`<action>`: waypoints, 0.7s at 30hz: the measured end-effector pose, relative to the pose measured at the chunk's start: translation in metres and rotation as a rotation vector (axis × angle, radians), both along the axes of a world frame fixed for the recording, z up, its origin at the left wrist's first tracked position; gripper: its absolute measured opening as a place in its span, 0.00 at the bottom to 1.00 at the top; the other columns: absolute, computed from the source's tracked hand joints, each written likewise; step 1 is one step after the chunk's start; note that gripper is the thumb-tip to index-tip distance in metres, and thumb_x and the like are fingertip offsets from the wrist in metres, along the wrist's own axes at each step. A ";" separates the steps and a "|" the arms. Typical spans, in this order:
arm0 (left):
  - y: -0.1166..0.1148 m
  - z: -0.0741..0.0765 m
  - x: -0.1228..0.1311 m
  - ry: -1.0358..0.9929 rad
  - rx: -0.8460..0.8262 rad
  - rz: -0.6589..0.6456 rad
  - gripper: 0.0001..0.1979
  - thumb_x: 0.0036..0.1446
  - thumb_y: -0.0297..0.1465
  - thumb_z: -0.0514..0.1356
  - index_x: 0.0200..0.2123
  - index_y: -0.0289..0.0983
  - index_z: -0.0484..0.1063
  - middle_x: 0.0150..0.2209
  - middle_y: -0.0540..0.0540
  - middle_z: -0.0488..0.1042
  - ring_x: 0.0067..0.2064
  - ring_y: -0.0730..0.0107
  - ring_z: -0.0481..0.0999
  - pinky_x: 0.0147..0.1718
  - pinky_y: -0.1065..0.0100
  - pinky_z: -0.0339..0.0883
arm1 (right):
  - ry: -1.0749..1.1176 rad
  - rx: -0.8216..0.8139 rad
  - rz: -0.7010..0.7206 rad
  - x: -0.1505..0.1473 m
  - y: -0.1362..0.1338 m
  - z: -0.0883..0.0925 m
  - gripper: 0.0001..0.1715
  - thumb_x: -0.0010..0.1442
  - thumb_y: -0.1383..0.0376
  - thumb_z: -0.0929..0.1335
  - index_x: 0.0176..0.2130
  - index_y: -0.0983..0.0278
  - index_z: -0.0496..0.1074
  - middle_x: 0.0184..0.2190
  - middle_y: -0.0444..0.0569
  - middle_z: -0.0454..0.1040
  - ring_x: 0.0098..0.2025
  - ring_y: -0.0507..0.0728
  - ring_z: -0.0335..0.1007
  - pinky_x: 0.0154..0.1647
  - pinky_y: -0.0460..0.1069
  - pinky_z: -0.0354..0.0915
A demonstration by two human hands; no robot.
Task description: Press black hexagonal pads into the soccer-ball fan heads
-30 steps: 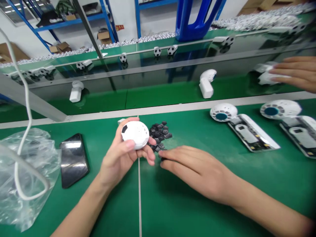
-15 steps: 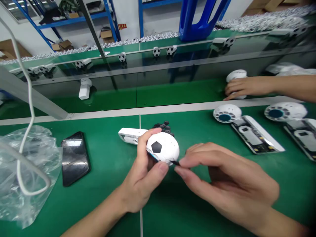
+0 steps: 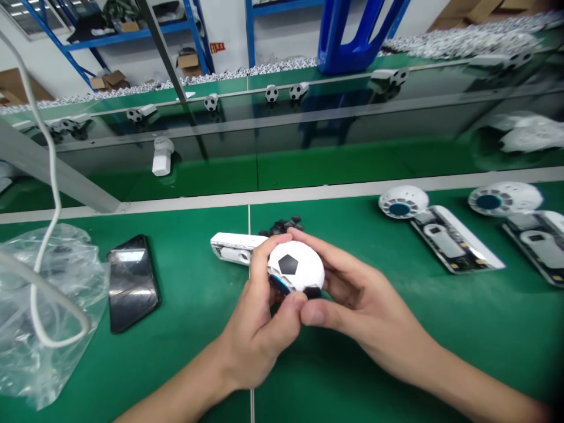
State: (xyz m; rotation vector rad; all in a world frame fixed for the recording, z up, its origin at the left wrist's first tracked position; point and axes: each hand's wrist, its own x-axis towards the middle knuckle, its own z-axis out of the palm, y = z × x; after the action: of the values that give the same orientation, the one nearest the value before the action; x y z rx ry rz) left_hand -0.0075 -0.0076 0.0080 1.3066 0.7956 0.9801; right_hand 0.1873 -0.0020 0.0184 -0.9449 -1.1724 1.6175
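Note:
My left hand (image 3: 259, 311) is closed around a white soccer-ball-patterned shell (image 3: 304, 261) with one black pentagon on its dome. A strip of blue shows at its underside. My right hand (image 3: 356, 288) is wrapped around the other side of the shell, its fingers behind and its thumb at the near rim. Next to that thumb, a small black piece (image 3: 312, 292) lies against the shell's lower edge. Behind my left fingers a white elongated housing (image 3: 231, 247) sticks out; whether it joins the shell is hidden. Several loose black pieces (image 3: 282, 225) lie just beyond my hands.
On the right are white domes (image 3: 403, 202) beside open housings with circuit boards (image 3: 456, 241). A black phone (image 3: 133, 285) and a clear plastic bag (image 3: 48, 317) with a white cable (image 3: 53, 176) are left. Beyond the rail (image 3: 220, 200), a white device (image 3: 163, 157) rests on the green belt.
My right hand has come left onto the shell, and the black piece sits at its rim. Another person's hand and the white object under it have left the right side. The belt's white device shifted right.

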 end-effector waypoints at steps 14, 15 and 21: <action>-0.006 0.002 0.009 -0.237 -0.148 0.013 0.28 0.72 0.47 0.65 0.69 0.54 0.61 0.64 0.45 0.71 0.62 0.54 0.74 0.63 0.56 0.71 | 0.103 0.149 -0.120 -0.012 -0.002 -0.004 0.29 0.59 0.63 0.85 0.56 0.43 0.83 0.57 0.41 0.85 0.58 0.56 0.84 0.58 0.46 0.80; -0.007 0.002 0.009 -0.239 -0.137 0.013 0.28 0.72 0.47 0.65 0.69 0.54 0.61 0.63 0.45 0.71 0.63 0.53 0.74 0.63 0.56 0.71 | 0.104 0.152 -0.114 -0.012 -0.003 -0.004 0.30 0.59 0.61 0.85 0.57 0.43 0.82 0.58 0.42 0.85 0.59 0.57 0.84 0.59 0.48 0.80; -0.013 -0.006 0.010 -0.164 -0.098 0.015 0.38 0.69 0.47 0.70 0.73 0.58 0.55 0.58 0.45 0.71 0.52 0.59 0.74 0.48 0.60 0.73 | 0.156 0.043 -0.043 -0.012 -0.003 -0.004 0.35 0.59 0.58 0.85 0.63 0.47 0.81 0.61 0.50 0.84 0.60 0.65 0.83 0.58 0.58 0.83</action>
State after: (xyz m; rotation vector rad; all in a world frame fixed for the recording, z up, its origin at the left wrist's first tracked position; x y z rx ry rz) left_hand 0.0020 -0.0209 0.0019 1.1220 0.7194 1.0335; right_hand 0.1749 -0.0051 0.0149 -0.7965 -1.0686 1.5957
